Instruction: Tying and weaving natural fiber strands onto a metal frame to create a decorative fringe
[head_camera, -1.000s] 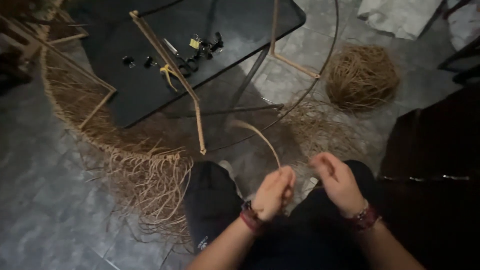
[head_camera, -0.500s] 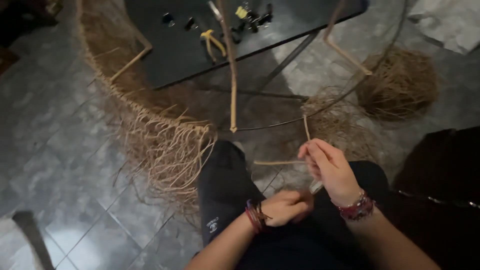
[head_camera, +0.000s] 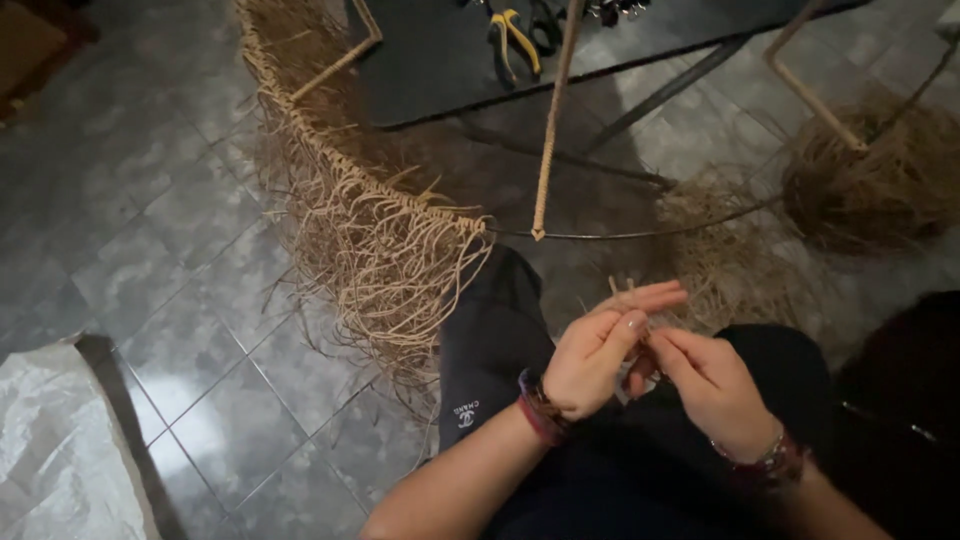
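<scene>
Two hands meet over your lap, pinching a few pale straw strands (head_camera: 622, 288) between them. Your left hand (head_camera: 598, 360) is closed, thumb and fingers pressed together on the fibres, whose short ends poke up just above the fingertips. Your right hand (head_camera: 712, 385) curls in from the other side, fingers closed and touching the left; what it grips is mostly hidden behind the left hand, so I cannot tell how much fibre it holds. The strands look thin, dry and light, bendable but likely to split or snap if kinked sharply; taking them close to the ends, flat between finger pads, seems safest.

Beyond your knee, a curved metal hoop (head_camera: 620, 236) runs across the tiled floor (head_camera: 170, 250). Its left stretch is wrapped in woven fibre with a long shaggy fringe (head_camera: 385, 265) hanging loose, just beside your dark trouser leg. A slim wooden stick (head_camera: 552, 130) rises from the hoop toward the top edge. Behind it stands a dark low table (head_camera: 430, 70) carrying yellow-handled pliers (head_camera: 515, 40) near its front edge. A round bundle of raw fibre (head_camera: 870, 190) lies at the right, partly cut off. Pale plastic sheeting (head_camera: 60, 450) fills the lower left corner. Lighting is dim, so fine detail is hard to make out
</scene>
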